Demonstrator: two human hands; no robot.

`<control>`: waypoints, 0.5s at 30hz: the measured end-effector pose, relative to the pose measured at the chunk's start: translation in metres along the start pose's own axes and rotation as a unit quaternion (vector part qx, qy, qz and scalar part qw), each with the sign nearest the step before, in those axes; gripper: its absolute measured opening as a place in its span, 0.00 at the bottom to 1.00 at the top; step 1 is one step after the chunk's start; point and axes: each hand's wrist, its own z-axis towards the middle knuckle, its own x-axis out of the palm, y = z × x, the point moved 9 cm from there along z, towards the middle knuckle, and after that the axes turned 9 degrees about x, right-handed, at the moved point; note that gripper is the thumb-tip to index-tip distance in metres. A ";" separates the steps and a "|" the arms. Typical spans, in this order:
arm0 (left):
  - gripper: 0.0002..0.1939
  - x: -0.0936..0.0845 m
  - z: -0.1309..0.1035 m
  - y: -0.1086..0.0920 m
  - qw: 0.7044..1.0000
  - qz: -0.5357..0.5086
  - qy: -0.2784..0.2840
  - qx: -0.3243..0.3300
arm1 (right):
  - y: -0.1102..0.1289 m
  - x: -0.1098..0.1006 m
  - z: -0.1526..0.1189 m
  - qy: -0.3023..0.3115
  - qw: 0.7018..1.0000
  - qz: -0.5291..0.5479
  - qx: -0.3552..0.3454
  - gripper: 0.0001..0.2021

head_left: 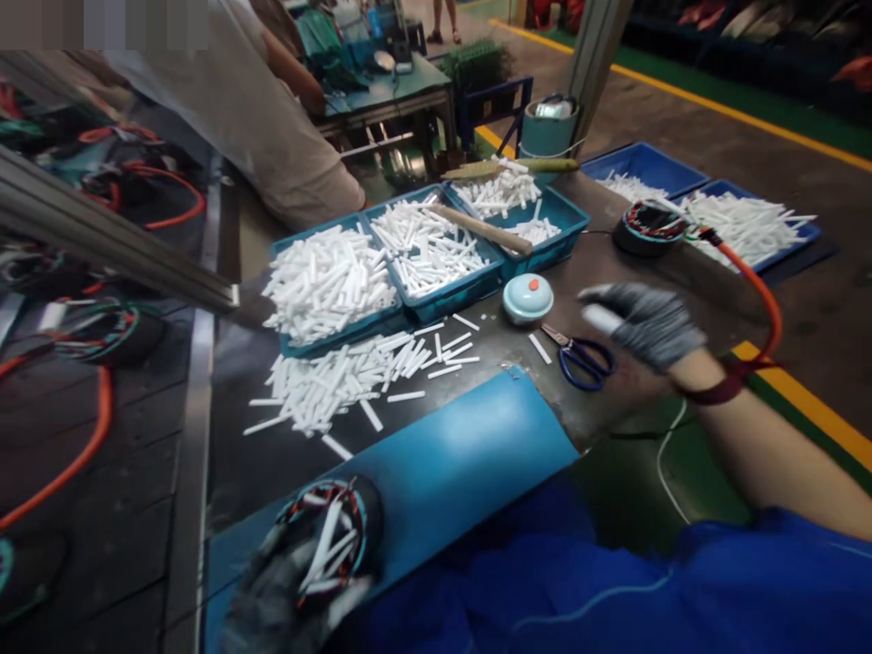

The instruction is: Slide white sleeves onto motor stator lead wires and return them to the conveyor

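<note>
My left hand point(286, 581), in a grey glove, is wrapped round a black ring-shaped part point(368, 522) with wires inside, at the lower left. Several white sticks lie across that part's opening. At the right, my right hand point(640, 322), in a striped grey glove, is raised above the table, with its fingers pinched round a short white stick point(602, 319). Below and left of it lie dark-handled scissors point(586, 363) and a round pale blue container point(528, 300). A blue mat point(470, 454) covers the near table edge.
Teal trays point(453, 304) of white sticks stand across the back, with a loose pile point(327, 386) before them. A wooden stick point(483, 229) rests over them. Another wired ring point(650, 227) and blue trays point(644, 163) are at right. A person's sleeve point(252, 118) is at upper left.
</note>
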 end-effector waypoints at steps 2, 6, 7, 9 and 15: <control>0.19 0.000 0.011 -0.009 1.000 0.010 -0.002 0.019 | 0.032 0.044 -0.024 0.070 0.997 -0.045 0.002 0.16; 0.22 -0.013 0.008 -0.030 0.997 0.080 0.003 0.016 | 0.054 0.076 -0.040 0.074 0.986 -0.146 0.027 0.21; 0.24 -0.019 0.003 -0.034 0.996 0.093 0.000 0.002 | 0.057 0.075 -0.041 0.065 0.984 -0.163 0.034 0.22; 0.28 -0.029 -0.008 -0.039 0.995 0.093 -0.006 -0.040 | 0.068 0.071 -0.042 0.058 0.986 -0.155 0.037 0.23; 0.18 -0.023 0.003 -0.042 0.990 0.073 -0.031 -0.118 | 0.204 0.070 -0.020 0.099 0.994 0.015 -0.052 0.19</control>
